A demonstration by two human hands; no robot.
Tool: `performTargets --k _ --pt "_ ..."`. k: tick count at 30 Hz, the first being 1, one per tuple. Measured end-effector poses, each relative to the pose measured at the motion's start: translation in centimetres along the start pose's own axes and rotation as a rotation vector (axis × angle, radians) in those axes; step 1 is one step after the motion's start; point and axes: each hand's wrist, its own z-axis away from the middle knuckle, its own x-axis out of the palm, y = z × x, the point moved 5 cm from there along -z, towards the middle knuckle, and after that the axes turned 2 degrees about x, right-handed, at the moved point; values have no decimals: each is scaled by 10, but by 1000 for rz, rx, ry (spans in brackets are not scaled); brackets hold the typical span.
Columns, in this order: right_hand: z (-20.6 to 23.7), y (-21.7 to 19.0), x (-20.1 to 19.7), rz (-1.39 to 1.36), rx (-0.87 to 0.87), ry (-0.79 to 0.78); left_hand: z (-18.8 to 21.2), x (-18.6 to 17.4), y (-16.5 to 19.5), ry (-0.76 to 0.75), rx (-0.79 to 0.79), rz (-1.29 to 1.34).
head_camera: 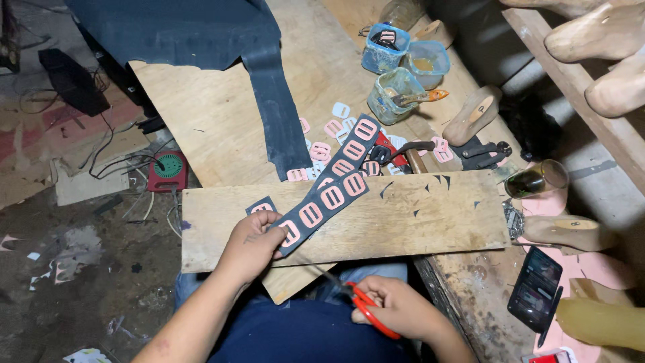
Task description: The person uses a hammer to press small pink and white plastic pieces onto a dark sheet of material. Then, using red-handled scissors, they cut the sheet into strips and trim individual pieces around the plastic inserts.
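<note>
My left hand (252,243) presses down on the near end of dark strips (329,188) that carry several pink rectangular buckles, laid slantwise over a wooden board (416,215). My right hand (396,308) grips red-handled scissors (366,306) just below the board's near edge, blades pointing up-left toward the strips. A separate small dark piece with one buckle (261,206) lies beside my left hand.
Loose pink buckles (332,128) lie scattered behind the board on a plywood sheet (215,114) with a dark fabric piece (275,101). Plastic cups (396,91), pliers (480,153), a glass jar (537,178), wooden shoe lasts (571,232) and a phone (534,286) crowd the right.
</note>
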Motion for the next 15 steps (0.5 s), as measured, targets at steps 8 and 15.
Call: performTargets --k 8,15 --pt "-5 37 23 -321 -62 -23 4 0 15 -76 61 329" --pt "-34 22 28 -300 81 15 10 3 -3 -63 22 287"
